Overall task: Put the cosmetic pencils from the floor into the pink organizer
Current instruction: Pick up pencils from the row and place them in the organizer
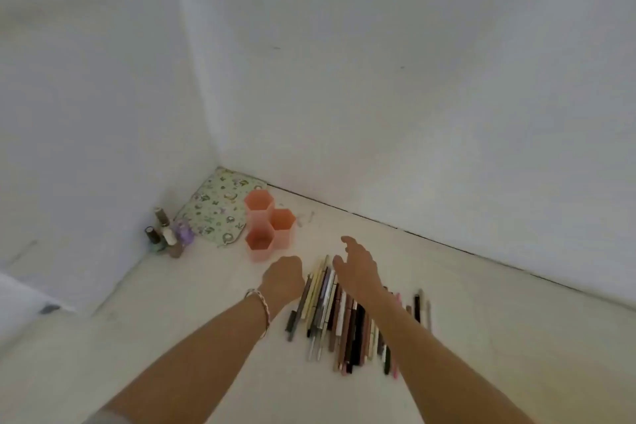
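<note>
A row of several cosmetic pencils (339,317) in black, brown, beige and pink lies side by side on the pale floor. The pink organizer (268,224), three joined hexagonal cups with nothing visible inside, stands upright just beyond them to the left. My left hand (284,274) hovers between the organizer and the left end of the pencil row, fingers curled under with nothing seen in them. My right hand (358,265) reaches over the far ends of the pencils with fingers spread, holding nothing. My right forearm covers part of the row.
A floral cloth pouch (216,206) lies in the room corner behind the organizer. Several small nail polish bottles (167,234) stand left of it against the white wall. White walls (413,79) meet the floor close behind everything.
</note>
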Available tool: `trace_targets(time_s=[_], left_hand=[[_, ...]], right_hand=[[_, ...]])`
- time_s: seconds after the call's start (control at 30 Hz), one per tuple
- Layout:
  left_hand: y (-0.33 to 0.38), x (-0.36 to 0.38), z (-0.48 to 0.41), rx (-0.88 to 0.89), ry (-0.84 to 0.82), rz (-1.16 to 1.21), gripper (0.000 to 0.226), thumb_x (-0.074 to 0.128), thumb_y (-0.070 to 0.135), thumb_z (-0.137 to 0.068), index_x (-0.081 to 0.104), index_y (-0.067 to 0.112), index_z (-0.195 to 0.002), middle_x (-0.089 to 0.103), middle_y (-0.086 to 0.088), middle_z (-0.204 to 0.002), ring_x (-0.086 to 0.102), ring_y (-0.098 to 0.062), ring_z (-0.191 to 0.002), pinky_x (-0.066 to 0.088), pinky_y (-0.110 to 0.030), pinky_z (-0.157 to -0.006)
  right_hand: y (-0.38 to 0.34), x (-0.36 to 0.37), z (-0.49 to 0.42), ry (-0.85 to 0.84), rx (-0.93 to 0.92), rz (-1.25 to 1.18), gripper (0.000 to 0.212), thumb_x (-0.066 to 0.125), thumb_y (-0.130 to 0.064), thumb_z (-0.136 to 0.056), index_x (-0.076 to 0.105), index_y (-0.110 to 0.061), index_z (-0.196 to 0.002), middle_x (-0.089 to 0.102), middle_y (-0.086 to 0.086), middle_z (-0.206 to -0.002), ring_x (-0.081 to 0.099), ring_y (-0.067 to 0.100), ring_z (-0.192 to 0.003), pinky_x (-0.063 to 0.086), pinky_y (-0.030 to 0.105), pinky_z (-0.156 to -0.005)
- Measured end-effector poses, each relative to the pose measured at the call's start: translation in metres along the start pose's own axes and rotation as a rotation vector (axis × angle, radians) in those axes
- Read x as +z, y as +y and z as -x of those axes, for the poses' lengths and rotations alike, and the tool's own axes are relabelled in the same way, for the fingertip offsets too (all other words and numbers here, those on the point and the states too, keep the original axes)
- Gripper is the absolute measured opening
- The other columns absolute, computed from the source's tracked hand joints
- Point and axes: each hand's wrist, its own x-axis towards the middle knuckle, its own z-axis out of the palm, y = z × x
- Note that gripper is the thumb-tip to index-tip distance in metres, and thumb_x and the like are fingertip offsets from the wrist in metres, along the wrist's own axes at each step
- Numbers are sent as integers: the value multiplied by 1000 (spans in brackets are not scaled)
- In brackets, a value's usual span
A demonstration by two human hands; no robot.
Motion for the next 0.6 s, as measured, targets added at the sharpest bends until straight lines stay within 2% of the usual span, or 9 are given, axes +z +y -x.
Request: trace_targets(time_s=[0.2,0.33,0.47,0.6], left_hand=[[1,20,-7,-104,-5,38,23,55,19,-93,54,12,-115,62,-6,-117,62,-25,-106,42,-29,-74],[-2,25,-13,-125,12,91,24,55,17,-92,51,12,-116,61,-8,-117,62,-26,-107,44,-30,-76],[1,29,-17,-127,-13,132,21,53,12,-92,56,10,-113,62,-9,-119,61,-27,-108,47,-30,-81],[3,18,-18,-85,-5,188,20,58,16,-92,58,8,-109,65,-9,-111,63,-26,-102,49,-30,-80]], right_hand=[[5,17,-23,17,18,-110,43,47,-18,-95,45,-16,-138,55,7,-131,51,23,-119,43,39,-102],[6,25,-29,40,3,-136,39,48,-14,-94,50,-15,-133,58,6,-126,53,21,-116,44,40,-101],[6,29,-31,34,5,-125,38,48,-12,-95,51,-14,-132,58,5,-123,54,22,-114,45,42,-100],[5,30,-35,14,23,-83,31,49,-10,-93,57,-12,-123,61,4,-115,57,21,-106,49,34,-92]])
